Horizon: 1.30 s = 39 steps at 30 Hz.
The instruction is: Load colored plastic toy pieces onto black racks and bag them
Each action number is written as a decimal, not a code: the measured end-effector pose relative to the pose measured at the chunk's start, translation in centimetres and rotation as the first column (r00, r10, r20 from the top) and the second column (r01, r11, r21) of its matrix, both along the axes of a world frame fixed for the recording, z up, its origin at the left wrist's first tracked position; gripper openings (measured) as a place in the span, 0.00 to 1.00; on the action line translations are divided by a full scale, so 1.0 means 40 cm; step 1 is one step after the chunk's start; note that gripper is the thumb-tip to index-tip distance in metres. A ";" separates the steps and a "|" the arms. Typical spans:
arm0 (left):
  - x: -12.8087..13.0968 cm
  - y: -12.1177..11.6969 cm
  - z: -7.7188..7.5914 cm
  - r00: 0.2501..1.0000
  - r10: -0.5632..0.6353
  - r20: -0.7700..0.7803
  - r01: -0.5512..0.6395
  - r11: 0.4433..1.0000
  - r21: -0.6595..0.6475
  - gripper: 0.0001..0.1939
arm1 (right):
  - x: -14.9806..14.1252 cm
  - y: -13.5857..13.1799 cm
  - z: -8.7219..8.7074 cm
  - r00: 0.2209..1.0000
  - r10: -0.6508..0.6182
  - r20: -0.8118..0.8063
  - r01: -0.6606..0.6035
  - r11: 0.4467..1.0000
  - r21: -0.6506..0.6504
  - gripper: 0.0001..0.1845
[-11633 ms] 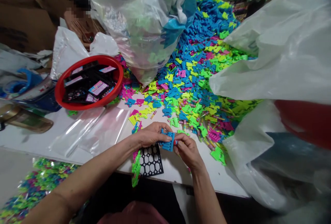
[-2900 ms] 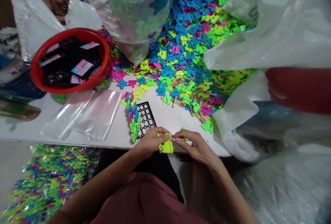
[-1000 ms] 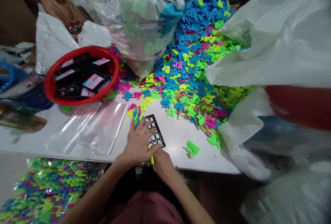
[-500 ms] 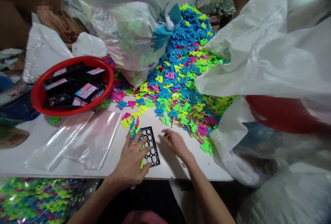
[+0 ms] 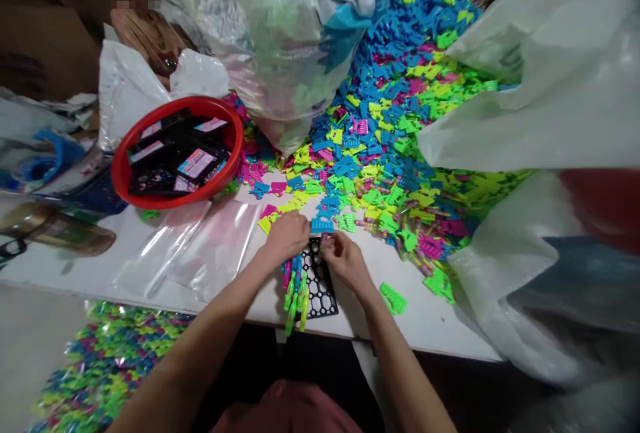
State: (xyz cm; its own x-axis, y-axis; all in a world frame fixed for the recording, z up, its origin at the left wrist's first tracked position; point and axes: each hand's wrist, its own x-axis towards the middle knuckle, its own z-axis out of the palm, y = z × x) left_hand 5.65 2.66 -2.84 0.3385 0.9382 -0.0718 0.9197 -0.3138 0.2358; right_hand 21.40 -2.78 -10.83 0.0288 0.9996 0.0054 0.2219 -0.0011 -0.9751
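Note:
My left hand [image 5: 289,235] is closed at the far end of a black plastic grid [image 5: 320,287], its fingertips at the left edge of a flat blue comb-like plastic piece [image 5: 323,226]. Over the grid's top right corner, my right hand [image 5: 347,258] pinches something small, partly hidden by the fingers; a bit of pink shows there. Slim green, yellow, blue and pink pieces [image 5: 294,293] run along the grid's left side, some reaching past the table edge. A bright green piece [image 5: 394,298] lies apart, right of my right hand.
Behind my hands spreads a big heap of coloured plastic pieces [image 5: 370,133]. A red basin [image 5: 235,169] of black packs stands left, with clear bags [image 5: 220,246] before it. Large white sacks [image 5: 550,99] flank the heap. Another person's arm [image 5: 145,36] shows back left.
My left hand has gone from lying spread over the grid to closing at its far end. My right hand has come in to the grid's top right. The whole view has shifted.

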 end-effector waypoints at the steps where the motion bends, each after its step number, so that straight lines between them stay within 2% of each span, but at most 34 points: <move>1: 0.008 -0.002 -0.007 1.000 -0.001 -0.028 0.001 1.000 -0.026 0.17 | -0.021 -0.002 -0.009 0.999 0.014 -0.035 -0.015 0.999 -0.033 0.10; 4: 0.015 -0.015 -0.018 0.999 0.003 -0.040 -0.004 1.000 -0.022 0.17 | -0.050 0.010 -0.020 0.978 -0.022 -0.205 -0.007 0.990 -0.140 0.08; 7: 0.008 -0.017 -0.018 0.999 0.006 -0.036 -0.007 1.000 -0.029 0.17 | -0.045 0.030 -0.018 0.917 -0.071 -0.392 0.000 0.984 -0.179 0.14; 10: 0.004 -0.010 -0.015 0.999 0.013 -0.037 -0.015 0.999 -0.039 0.17 | -0.045 0.040 -0.030 0.909 -0.004 -0.416 -0.094 0.972 -0.214 0.16; 13: 0.005 -0.008 -0.010 1.000 0.019 -0.015 -0.019 0.998 -0.056 0.17 | -0.061 0.045 -0.054 0.967 0.064 -0.247 -0.110 0.978 -0.177 0.14; 16: 0.007 -0.011 -0.007 0.997 0.064 0.052 -0.060 0.996 -0.068 0.19 | -0.075 0.053 -0.066 0.991 0.121 0.051 -0.119 0.992 -0.041 0.10; 19: 0.010 -0.017 -0.011 0.989 0.094 0.111 -0.087 0.994 -0.072 0.21 | -0.089 0.058 -0.057 0.892 0.212 0.398 -0.233 0.972 0.004 0.11; 22: 0.012 -0.020 -0.020 0.992 0.046 0.120 -0.042 0.998 -0.037 0.20 | -0.120 0.060 -0.040 0.753 0.257 0.605 -0.284 0.957 -0.054 0.16; 24: 0.012 -0.019 -0.023 0.996 0.053 0.070 -0.053 0.999 -0.010 0.17 | -0.137 0.064 -0.029 0.707 0.262 0.658 -0.276 0.957 -0.085 0.16; 26: 0.013 -0.017 -0.022 0.996 0.090 0.011 -0.090 0.996 -0.005 0.17 | -0.129 0.074 -0.019 0.708 0.292 0.643 -0.321 0.944 -0.076 0.14; 28: 0.014 -0.016 -0.018 0.995 0.101 -0.008 -0.101 0.995 -0.009 0.17 | -0.083 0.091 -0.007 0.725 0.361 0.586 -0.413 0.909 -0.049 0.13; 30: 0.015 -0.018 -0.014 0.996 0.084 0.005 -0.084 0.996 -0.014 0.16 | -0.007 0.113 0.009 0.723 0.342 0.600 -0.395 0.917 -0.047 0.14; 31: 0.015 -0.019 -0.012 0.997 0.078 0.012 -0.077 0.997 -0.017 0.16 | 0.034 0.125 0.017 0.693 0.278 0.665 -0.315 0.947 -0.067 0.16; 32: 0.016 -0.019 -0.011 0.997 0.075 0.017 -0.075 0.997 -0.016 0.17 | 0.072 0.137 0.025 0.628 0.195 0.753 -0.202 0.976 -0.084 0.17; 34: 0.017 -0.020 -0.012 0.997 0.072 0.022 -0.072 0.997 -0.014 0.17 | 0.127 0.152 0.040 0.453 0.079 0.888 -0.008 0.996 -0.084 0.17; 35: 0.018 -0.019 -0.012 0.997 0.070 0.026 -0.070 0.997 -0.013 0.17 | 0.141 0.154 0.046 0.386 0.067 0.920 0.029 0.996 -0.085 0.16; 36: 0.018 -0.018 -0.013 0.997 0.066 0.032 -0.066 0.998 -0.013 0.17 | 0.147 0.152 0.051 0.353 0.074 0.933 0.025 0.996 -0.089 0.15; 37: 0.017 -0.018 -0.014 0.997 0.062 0.040 -0.061 0.998 -0.017 0.17 | 0.146 0.144 0.055 0.355 0.087 0.931 -0.004 0.996 -0.091 0.13; 39: 0.014 -0.019 -0.015 0.996 0.057 0.066 -0.055 0.998 -0.026 0.17 | 0.130 0.115 0.061 0.457 0.094 0.885 -0.056 0.996 -0.077 0.11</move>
State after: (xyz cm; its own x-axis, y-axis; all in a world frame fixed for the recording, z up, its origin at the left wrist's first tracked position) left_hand 6.19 1.92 -3.42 0.2902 0.9542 -0.0733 0.9176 -0.2557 0.3043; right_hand 26.59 1.83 -8.39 -0.0474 0.9977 -0.0486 0.9671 0.0337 -0.2522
